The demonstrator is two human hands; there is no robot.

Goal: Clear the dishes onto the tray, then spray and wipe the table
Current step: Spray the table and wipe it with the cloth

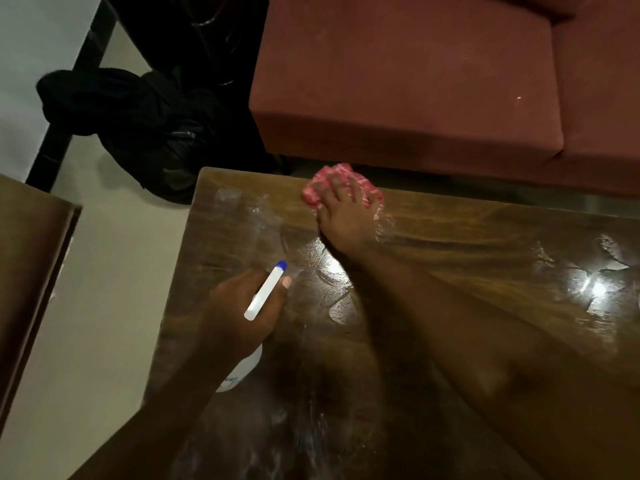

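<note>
We had our right hand point(346, 216) flat on top of the pink cloth point(317, 194). Our fingers point(341, 188) were spread out wide and lay straight over the cloth, pushing it down on the table point(467, 258). They did not curl round it. The cloth stuck out past our fingertips and on the left side of the hand. It sat close to the far edge of the table, near the far left corner. Our right arm reached a long way across the table top to get there.

Our left hand point(239, 313) held the spray bottle point(265, 292). Our fingers were wrapped tight round its neck, and the thumb tip point(286, 281) showed just beside the white top. The white top with its blue tip pointed away from us, toward the cloth, but it was well apart from the cloth. The bottle's round white body peeked out under our hand. The bottle was over the left part of the table, nearer to us than the cloth.

The brown wood of the table was shiny and wet, with white streaks and drops on it.

A dark red sofa point(415, 81) stood behind the table. A black bag point(145, 126) lay on the pale floor point(114, 271) to the left.
</note>
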